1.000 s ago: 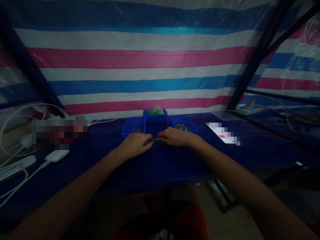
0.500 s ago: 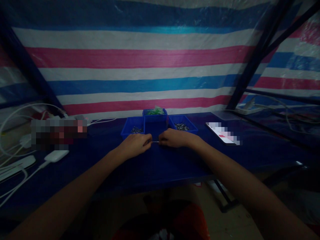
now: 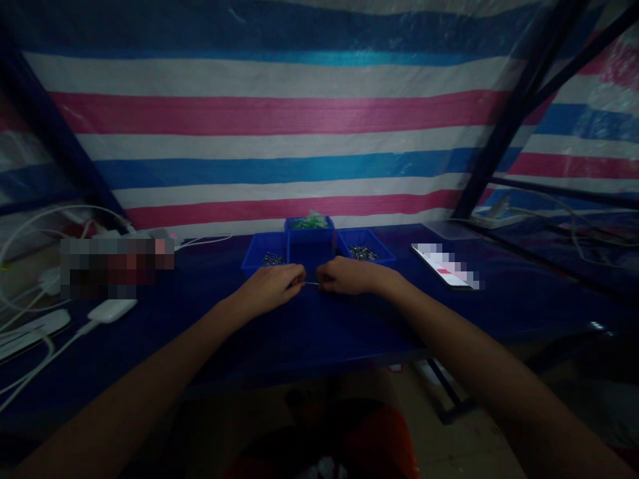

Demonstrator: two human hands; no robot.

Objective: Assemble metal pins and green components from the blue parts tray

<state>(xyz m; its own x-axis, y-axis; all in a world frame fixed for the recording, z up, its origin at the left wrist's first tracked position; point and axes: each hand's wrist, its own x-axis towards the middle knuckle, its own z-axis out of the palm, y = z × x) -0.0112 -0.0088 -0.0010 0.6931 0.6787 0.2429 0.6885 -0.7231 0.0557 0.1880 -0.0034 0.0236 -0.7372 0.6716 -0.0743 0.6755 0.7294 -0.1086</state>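
Observation:
A thin, shiny metal rod [image 3: 311,283] runs nearly level between my two hands, above the blue table [image 3: 324,339]. My left hand [image 3: 269,286] is closed around its left end, and my right hand [image 3: 349,275] pinches the right end. The fingers hide both ends, so what sits on them cannot be made out. Just behind my left hand stands a blue bin [image 3: 253,251] with small metal pieces [image 3: 273,259]. Another blue bin [image 3: 384,250] with similar metal parts [image 3: 363,252] is behind my right hand.
Between and behind those bins is a further blue bin [image 3: 309,234] holding green items in clear plastic [image 3: 312,221]. A phone [image 3: 442,267] lies to the right. White cables and a white adapter [image 3: 114,309] take up the left side. Striped sheeting [image 3: 299,120] hangs behind the table.
Both hands stay almost in place, still closed at the rod. My left hand has risen very slightly, and the rod tilts a little more.

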